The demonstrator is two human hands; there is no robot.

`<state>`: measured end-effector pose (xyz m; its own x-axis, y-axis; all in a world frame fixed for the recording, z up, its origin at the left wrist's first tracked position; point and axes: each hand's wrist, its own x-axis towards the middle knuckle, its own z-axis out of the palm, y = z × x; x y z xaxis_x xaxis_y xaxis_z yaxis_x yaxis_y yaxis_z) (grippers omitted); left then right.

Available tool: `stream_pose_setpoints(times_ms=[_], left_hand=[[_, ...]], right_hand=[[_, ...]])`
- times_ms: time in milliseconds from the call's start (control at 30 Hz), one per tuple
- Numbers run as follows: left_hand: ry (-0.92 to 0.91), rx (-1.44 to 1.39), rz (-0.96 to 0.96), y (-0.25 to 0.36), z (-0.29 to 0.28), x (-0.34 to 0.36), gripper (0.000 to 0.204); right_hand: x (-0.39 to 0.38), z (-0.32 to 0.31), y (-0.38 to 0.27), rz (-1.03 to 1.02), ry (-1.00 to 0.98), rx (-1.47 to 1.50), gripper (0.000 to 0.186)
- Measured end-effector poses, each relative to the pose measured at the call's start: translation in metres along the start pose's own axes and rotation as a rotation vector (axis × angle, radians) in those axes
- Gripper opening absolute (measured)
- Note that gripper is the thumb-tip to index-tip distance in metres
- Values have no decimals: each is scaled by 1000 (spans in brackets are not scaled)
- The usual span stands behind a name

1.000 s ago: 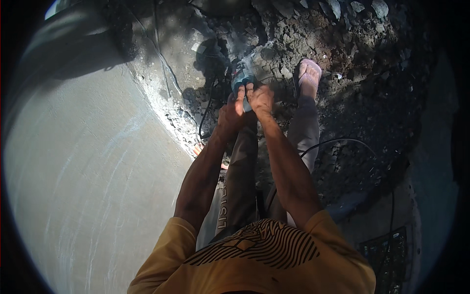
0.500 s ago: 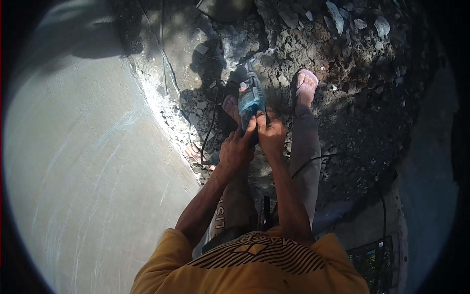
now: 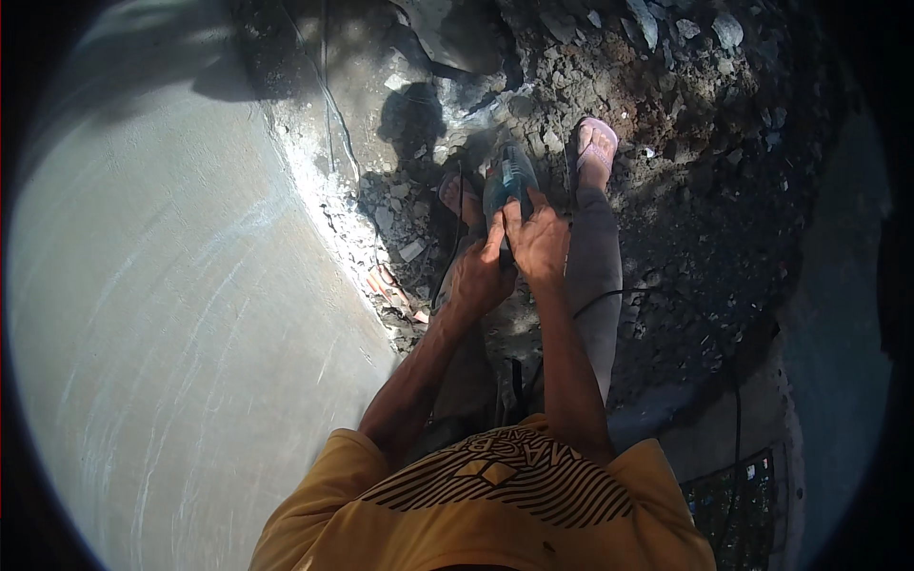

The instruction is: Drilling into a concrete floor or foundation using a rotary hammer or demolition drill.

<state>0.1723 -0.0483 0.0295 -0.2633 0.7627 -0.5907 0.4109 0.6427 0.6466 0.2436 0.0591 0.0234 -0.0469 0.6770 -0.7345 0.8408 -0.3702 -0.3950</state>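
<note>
Both my hands hold a teal and black hammer drill, which points away from me and down at broken ground between my feet. My left hand is wrapped round its rear handle. Against the tool's back end, just right of the left one, my right hand is closed with its fingers over the casing. The front of the drill is dim and blurred, so its bit cannot be made out. From the handle area a black cord hangs on the left.
A smooth grey concrete wall curves along the left. Loose rubble and stones cover the ground ahead and right. My feet in pink flip-flops stand either side of the drill. Wires lie at upper left, a metal grate at lower right.
The drill and both hands have shifted slightly right, and the drill looks shorter, as if tilted more steeply. The cord on the left has swung right with it.
</note>
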Motion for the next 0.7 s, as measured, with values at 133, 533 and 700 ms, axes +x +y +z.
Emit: stream_pose_setpoints(times_ms=[133,533,700], left_hand=[[-97,102,57,4,-4,18,88],[-170,227,-210,25,-38,81,84],[-143,222,-164,24,-39,80,73]], right_hand=[[27,21,22,69,78,3,53],[70,11,-55,224,18,178,26],[69,14,-54,251,80,245,25]])
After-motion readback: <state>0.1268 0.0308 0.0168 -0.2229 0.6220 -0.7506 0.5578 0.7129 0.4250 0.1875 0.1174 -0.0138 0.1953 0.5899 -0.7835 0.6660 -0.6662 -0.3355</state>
